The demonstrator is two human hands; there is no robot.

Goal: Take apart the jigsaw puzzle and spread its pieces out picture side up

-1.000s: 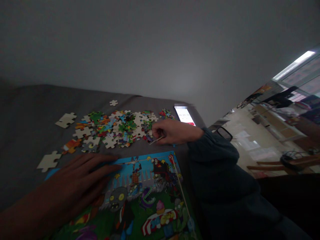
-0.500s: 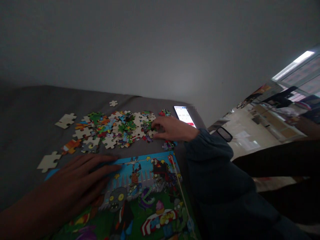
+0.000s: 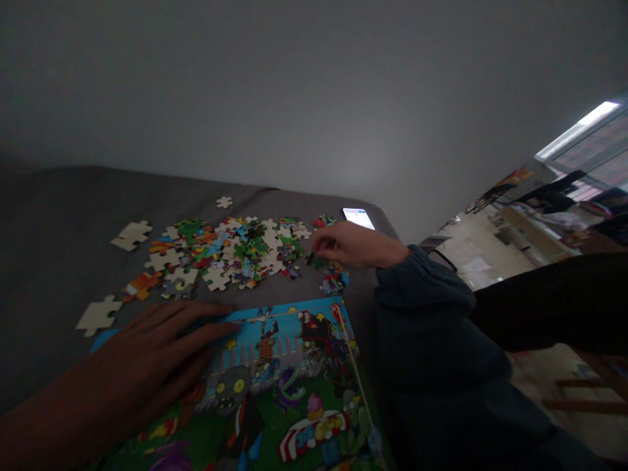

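My left hand [image 3: 161, 347] lies flat, fingers stretched, across the upper left of a colourful cartoon picture board [image 3: 275, 386] with zombies and plants on it. Beyond the board spreads a heap of jigsaw pieces [image 3: 250, 245], some picture side up, others showing plain backs. My right hand [image 3: 350, 243] is just right of this heap, thumb and fingers pinched together. A dark green puzzle piece [image 3: 313, 260] shows at its fingertips, partly hidden by them. Small clusters of pieces lie either side of that hand, a colourful one [image 3: 334, 281] nearer the board.
A lit phone [image 3: 358, 218] lies behind my right hand, partly covered by it. Loose pieces, such as a plain-backed one [image 3: 224, 202], are scattered on the grey cloth [image 3: 44, 248]. A pale wall [image 3: 294, 98] rises behind. A room with a desk appears at right.
My right hand has shifted right, away from the heap, with a dark green puzzle piece at its fingertips. It now covers more of the phone. My left hand has stayed on the board.
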